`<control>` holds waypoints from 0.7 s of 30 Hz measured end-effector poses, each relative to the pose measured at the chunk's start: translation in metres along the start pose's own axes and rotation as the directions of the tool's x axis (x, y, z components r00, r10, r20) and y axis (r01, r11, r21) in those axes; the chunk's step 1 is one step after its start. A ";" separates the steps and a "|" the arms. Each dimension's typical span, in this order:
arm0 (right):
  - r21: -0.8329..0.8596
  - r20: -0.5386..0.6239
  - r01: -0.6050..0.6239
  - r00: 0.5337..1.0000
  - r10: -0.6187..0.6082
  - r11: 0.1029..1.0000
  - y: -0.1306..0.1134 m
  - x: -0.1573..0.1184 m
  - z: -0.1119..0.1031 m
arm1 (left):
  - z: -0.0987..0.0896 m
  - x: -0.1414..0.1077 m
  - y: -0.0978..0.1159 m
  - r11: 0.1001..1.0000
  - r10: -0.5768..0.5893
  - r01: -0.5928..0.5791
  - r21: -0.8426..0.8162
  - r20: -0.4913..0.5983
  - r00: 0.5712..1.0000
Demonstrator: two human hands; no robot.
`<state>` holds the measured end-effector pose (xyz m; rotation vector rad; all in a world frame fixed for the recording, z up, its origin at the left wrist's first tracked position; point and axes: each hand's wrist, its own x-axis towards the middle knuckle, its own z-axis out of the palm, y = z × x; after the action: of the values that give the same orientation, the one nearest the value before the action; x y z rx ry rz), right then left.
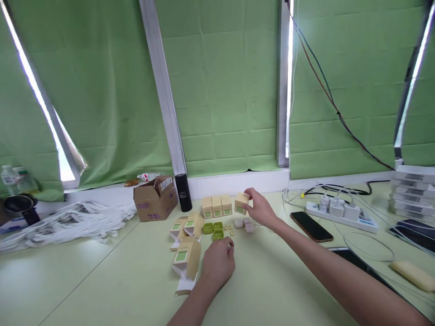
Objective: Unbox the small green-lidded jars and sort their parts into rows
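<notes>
My right hand [261, 207] grips a small tan box [241, 202] with a green square label, at the right end of a row of closed tan boxes [216, 206]. My left hand [219, 260] rests on the table with its fingers curled; whether they hold anything is hidden. Just beyond it are small green trays [218, 234]. Beside those lie tiny cream pieces [229, 229] and whitish-pink rounded items [247, 224]. To the left of my left hand, open tan boxes [187, 256] lie with their white-lined flaps spread.
A brown cardboard box [155, 199] and a black cylinder [183, 192] stand at the back. On the left lies a heap of white straps [78, 221]. To the right are a phone [311, 226], a power strip [343, 216] with cables, and stacked white boxes [413, 190].
</notes>
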<state>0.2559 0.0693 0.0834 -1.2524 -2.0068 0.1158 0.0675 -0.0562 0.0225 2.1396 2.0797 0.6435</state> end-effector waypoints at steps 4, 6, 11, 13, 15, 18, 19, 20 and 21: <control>0.186 -0.004 0.080 0.997 -0.081 0.979 -0.013 -0.064 -0.008 | -0.001 0.005 -0.002 0.991 -0.028 0.016 -0.132 -0.089 0.996; 0.300 0.027 0.083 0.995 -0.095 0.950 -0.015 -0.091 -0.003 | 0.001 0.007 -0.005 0.976 -0.010 -0.017 -0.216 -0.125 0.992; 0.439 0.138 0.031 0.985 -0.102 0.898 -0.011 -0.126 0.013 | 0.012 0.010 -0.013 0.882 0.028 -0.104 -0.459 -0.169 0.985; 0.449 0.155 0.015 0.983 -0.094 0.894 -0.009 -0.129 0.014 | 0.016 0.011 -0.014 0.852 0.020 -0.102 -0.514 -0.161 0.987; 0.440 0.164 0.011 0.982 -0.092 0.898 -0.006 -0.131 0.014 | 0.018 0.012 -0.014 0.836 0.011 -0.089 -0.542 -0.145 0.989; 0.437 0.188 -0.004 0.978 -0.087 0.899 -0.001 -0.132 0.014 | 0.019 0.013 -0.013 0.804 0.024 -0.084 -0.589 -0.109 0.994; 0.444 0.205 -0.019 0.975 -0.081 0.896 0.001 -0.132 0.015 | 0.019 0.014 -0.012 0.794 0.034 -0.086 -0.602 -0.097 0.995; 0.454 0.224 -0.039 0.972 -0.072 0.890 0.003 -0.132 0.016 | 0.018 0.013 -0.012 0.786 0.044 -0.090 -0.612 -0.089 0.995; 0.464 0.244 -0.060 0.968 -0.062 0.884 0.005 -0.131 0.018 | 0.017 0.013 -0.011 0.780 0.054 -0.094 -0.619 -0.083 0.995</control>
<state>0.2793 -0.0282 -0.0031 -0.9552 -2.0226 0.7520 0.0635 -0.0390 0.0062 1.8185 1.4919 1.2173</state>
